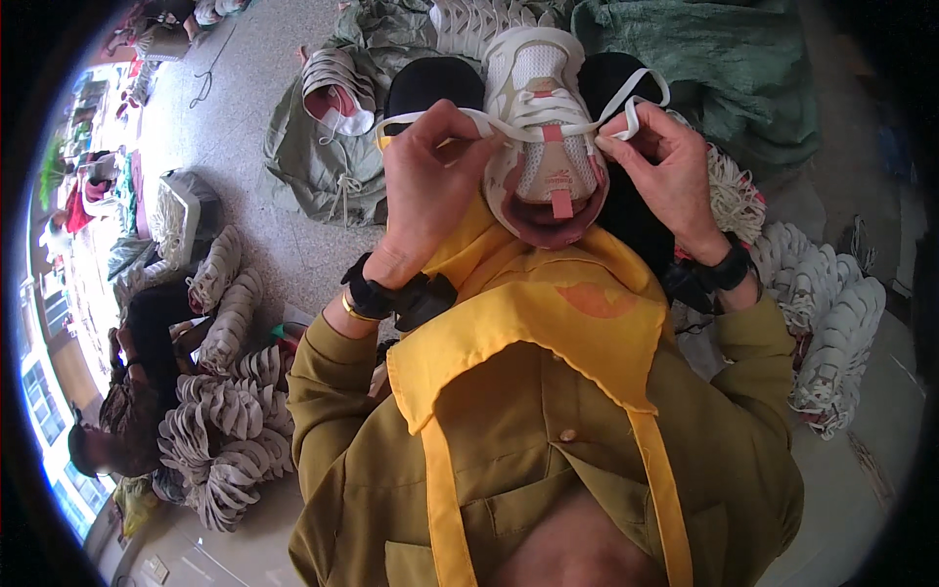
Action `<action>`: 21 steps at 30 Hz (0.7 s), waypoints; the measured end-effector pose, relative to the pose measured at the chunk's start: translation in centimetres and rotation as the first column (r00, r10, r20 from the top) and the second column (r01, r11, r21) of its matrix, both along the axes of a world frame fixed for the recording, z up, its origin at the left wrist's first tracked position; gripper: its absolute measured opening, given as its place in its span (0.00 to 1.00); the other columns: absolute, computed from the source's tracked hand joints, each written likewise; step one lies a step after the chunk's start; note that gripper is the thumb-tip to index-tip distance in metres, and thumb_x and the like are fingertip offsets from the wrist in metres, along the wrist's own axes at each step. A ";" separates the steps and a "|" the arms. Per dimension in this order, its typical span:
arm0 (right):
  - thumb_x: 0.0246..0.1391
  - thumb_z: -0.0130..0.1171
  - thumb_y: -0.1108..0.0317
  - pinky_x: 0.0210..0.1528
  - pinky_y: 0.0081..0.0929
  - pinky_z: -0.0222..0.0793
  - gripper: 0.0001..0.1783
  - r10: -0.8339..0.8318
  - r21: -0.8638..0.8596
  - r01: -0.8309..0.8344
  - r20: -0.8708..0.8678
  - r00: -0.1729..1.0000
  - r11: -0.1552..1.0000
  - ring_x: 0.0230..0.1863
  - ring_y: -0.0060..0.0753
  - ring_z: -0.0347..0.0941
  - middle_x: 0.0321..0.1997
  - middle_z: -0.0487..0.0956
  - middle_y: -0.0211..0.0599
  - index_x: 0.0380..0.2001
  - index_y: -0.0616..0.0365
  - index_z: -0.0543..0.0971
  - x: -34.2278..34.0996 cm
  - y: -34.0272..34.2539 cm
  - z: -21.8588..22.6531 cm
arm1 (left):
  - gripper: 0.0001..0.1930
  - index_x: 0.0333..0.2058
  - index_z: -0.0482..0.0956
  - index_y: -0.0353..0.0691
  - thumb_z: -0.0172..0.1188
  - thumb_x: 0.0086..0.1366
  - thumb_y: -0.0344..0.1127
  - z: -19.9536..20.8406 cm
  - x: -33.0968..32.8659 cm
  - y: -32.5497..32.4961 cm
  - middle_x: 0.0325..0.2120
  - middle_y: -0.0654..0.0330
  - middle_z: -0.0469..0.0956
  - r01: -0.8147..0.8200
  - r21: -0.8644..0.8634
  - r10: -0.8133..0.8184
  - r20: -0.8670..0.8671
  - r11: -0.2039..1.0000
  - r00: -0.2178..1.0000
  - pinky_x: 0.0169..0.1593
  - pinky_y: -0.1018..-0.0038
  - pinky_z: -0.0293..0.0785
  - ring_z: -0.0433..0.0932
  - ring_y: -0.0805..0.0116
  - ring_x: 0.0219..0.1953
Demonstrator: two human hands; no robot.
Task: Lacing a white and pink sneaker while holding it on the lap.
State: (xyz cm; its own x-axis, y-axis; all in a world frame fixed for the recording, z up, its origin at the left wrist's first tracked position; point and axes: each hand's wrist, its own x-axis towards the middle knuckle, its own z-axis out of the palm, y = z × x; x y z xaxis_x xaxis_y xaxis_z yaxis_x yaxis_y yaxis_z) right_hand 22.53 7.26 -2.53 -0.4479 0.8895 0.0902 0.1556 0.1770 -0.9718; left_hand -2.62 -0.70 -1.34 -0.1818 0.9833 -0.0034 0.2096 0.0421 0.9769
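Across the shoe (pixel 558 176) | pinching white lace (pixel 579 128) with both hands (pixel 430 171), held apart | pull evenly, keep strands flat

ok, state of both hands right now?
Left hand: closed, pinching the white shoelace.
Right hand: closed, pinching the white shoelace at the sneaker's right.

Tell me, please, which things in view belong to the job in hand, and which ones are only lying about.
Belonging to the job:
white shoe with a pink tab
white lace, pinched on both sides
left hand
right hand

Lying about, apparently not in use now:
stacked white shoe parts, lower left
white shoe stack, right
green cloth
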 end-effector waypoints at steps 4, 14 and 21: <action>0.56 0.65 0.78 0.39 0.15 0.75 0.05 -0.008 0.005 0.008 0.013 1.000 1.000 0.35 0.12 0.77 0.33 0.83 0.26 0.35 0.62 0.80 -0.1 -0.1 0.1 | 0.08 0.30 0.75 0.33 0.67 0.60 0.21 1.2 1.3 -0.4 0.31 0.62 0.82 0.039 0.173 0.023 -0.344 0.984 0.938 0.40 0.79 0.76 0.78 0.81 0.36; 0.52 0.72 0.74 0.31 0.18 0.71 0.12 -0.094 0.045 0.091 0.066 0.993 0.995 0.29 0.10 0.72 0.27 0.77 0.24 0.29 0.61 0.75 0.2 0.3 -0.6 | 0.09 0.33 0.73 0.34 0.67 0.60 0.22 1.2 1.7 -0.3 0.27 0.66 0.77 -0.033 0.027 0.037 -0.148 0.999 0.988 0.39 0.80 0.75 0.76 0.82 0.33; 0.46 0.74 0.75 0.29 0.22 0.72 0.15 -0.183 0.444 0.085 0.182 0.966 0.892 0.25 0.21 0.74 0.26 0.75 0.30 0.29 0.59 0.74 -0.1 -1.2 2.2 | 0.15 0.31 0.69 0.38 0.71 0.57 0.24 1.0 2.2 -0.8 0.22 0.68 0.71 -0.112 0.153 0.161 -0.356 0.982 0.920 0.31 0.81 0.68 0.68 0.81 0.26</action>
State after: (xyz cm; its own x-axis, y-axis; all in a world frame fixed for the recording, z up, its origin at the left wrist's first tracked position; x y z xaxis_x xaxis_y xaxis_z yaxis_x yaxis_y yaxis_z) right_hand 22.38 6.07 -0.37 -0.3790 0.8378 0.3931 0.4019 0.5317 -0.7455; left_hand -0.46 -1.52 -0.29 -0.2790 0.9365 0.2122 0.5538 -0.0236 0.8323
